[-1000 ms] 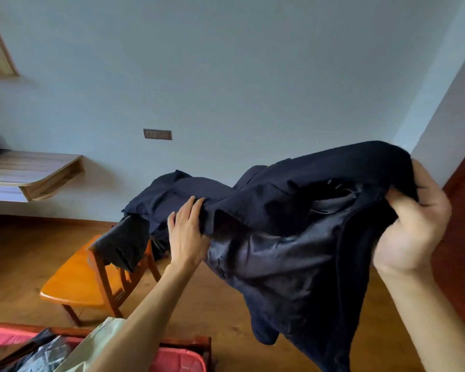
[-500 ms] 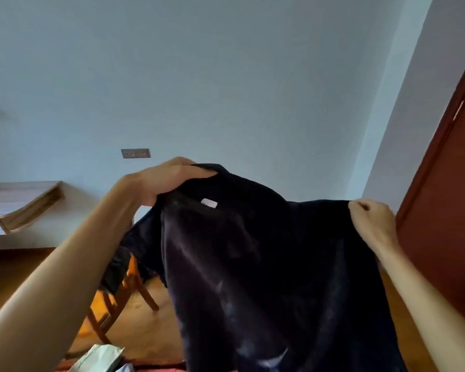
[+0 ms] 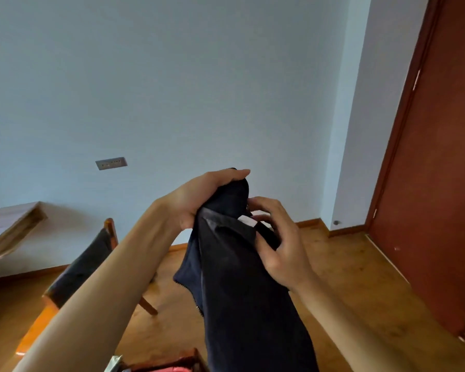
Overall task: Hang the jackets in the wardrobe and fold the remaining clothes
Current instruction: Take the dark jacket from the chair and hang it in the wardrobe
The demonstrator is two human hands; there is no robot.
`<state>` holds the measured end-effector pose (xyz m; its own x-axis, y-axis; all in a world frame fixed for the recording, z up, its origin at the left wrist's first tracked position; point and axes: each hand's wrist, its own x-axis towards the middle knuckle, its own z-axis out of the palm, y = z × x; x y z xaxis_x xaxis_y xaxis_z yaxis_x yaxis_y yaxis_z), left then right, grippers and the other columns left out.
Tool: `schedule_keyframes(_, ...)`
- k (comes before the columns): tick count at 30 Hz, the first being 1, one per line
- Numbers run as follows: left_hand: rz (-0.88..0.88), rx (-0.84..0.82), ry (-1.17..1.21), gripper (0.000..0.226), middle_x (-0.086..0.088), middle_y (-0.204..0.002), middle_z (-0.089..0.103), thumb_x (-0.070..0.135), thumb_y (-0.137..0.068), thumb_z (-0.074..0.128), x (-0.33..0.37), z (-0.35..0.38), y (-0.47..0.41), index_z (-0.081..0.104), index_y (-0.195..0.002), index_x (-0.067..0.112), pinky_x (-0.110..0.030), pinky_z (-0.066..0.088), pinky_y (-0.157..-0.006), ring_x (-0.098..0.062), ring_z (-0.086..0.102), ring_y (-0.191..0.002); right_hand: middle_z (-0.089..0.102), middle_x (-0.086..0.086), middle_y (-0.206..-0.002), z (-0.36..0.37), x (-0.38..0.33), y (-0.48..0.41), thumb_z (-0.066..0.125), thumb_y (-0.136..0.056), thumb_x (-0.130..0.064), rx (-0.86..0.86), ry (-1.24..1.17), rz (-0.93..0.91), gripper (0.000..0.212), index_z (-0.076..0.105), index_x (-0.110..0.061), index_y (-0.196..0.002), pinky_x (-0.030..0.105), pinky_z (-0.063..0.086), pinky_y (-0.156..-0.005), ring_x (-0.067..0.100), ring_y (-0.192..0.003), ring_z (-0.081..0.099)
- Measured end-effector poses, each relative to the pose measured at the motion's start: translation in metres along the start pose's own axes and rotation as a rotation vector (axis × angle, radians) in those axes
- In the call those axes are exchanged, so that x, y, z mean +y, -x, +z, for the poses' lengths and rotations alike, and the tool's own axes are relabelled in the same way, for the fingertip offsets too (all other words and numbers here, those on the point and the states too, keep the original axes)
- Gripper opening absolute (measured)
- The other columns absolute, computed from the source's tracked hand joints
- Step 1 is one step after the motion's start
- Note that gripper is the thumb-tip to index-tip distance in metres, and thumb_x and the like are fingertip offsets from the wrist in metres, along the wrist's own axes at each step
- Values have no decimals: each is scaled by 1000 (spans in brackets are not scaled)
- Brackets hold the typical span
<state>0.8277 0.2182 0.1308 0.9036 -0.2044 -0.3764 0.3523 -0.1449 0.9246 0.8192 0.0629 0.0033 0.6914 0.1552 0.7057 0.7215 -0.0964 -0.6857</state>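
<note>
A dark navy jacket (image 3: 242,285) hangs bunched in front of me, its shiny lining and a small white label facing me. My left hand (image 3: 199,197) grips the top of the jacket at the collar, fingers curled over the fabric. My right hand (image 3: 277,245) holds the jacket just below, beside the white label, its fingers curled into the cloth. The jacket's lower part drops out of the bottom of the view.
A wooden chair (image 3: 65,291) with a dark garment (image 3: 83,267) draped over its back stands at left on the wood floor. A wall shelf (image 3: 8,229) is at far left. A reddish-brown door (image 3: 440,183) fills the right. A pink-lined suitcase edge (image 3: 172,366) shows at the bottom.
The jacket was spread wide between both hands; now my right hand has come in next to the left and the jacket is gathered into a narrow hanging bundle.
</note>
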Motion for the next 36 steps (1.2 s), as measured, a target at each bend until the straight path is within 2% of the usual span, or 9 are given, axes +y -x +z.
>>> schedule_keyframes(6,35,89,43,54,-13,-61,62,55,-79,66,1,20,21,62,-67,3,-28,57,-55,-25,65,-55,71,-22,-110,-6,-6,16,56,-96,-29,-270,-196,209,28,66,-46,-117,27,49,-96,6,-110,65)
schedule_keyframes(9,51,160,-4,55,-12,-65,61,58,-83,63,0,14,30,59,-68,6,-29,56,-61,-24,64,-60,75,-11,-106,4,-10,16,55,-98,-9,-248,-182,249,32,74,-31,-111,28,53,-94,5,-105,68)
schedule_keyframes(13,22,137,-12,57,-15,-76,67,60,-83,62,0,-4,44,65,-75,3,-33,57,-72,-26,68,-69,66,-21,-69,2,-19,9,55,-100,-12,-177,-91,254,37,68,-36,-76,12,41,-64,-1,-68,60)
schedule_keyframes(19,-27,196,-269,54,-11,-101,78,60,-88,59,-9,-35,65,78,-95,11,-33,56,-85,-23,75,-89,68,-4,-70,-36,-33,-17,62,-95,-29,-113,319,-64,22,78,-15,-90,26,49,-65,15,-66,63)
schedule_keyframes(21,8,204,-449,55,-7,-92,79,60,-91,57,-13,-38,68,78,-96,10,-26,57,-73,-19,76,-81,63,-10,-64,-43,-45,-23,61,-97,-21,-179,365,-63,22,75,-17,-81,18,44,-61,10,-60,58)
schedule_keyframes(25,201,217,-420,37,-5,-72,74,40,-89,69,-33,-52,60,77,-75,8,-18,49,-52,-14,68,-60,39,-10,-48,-42,-71,-23,52,-103,-21,-256,341,84,46,42,-19,-57,16,30,-52,10,-47,35)
schedule_keyframes(30,407,107,-512,14,-3,-76,75,15,-97,63,-74,-53,38,76,-91,14,-26,52,-63,-12,65,-65,29,7,-51,-36,-111,-20,51,-103,-25,-266,476,-6,52,35,-1,-60,24,24,-51,13,-49,26)
schedule_keyframes(33,677,278,-399,16,1,-81,75,12,-99,58,-100,-23,31,73,-97,18,-38,60,-70,-13,72,-73,29,7,-50,-41,-131,-11,53,-103,-25,-273,603,6,52,35,-4,-58,22,22,-50,13,-48,26)
schedule_keyframes(36,995,391,-190,20,7,-92,71,8,-102,52,-127,27,47,66,-103,22,-27,56,-74,-17,71,-82,24,-3,-50,-64,-149,1,52,-103,-23,-177,679,71,53,32,-10,-56,21,22,-49,11,-48,25)
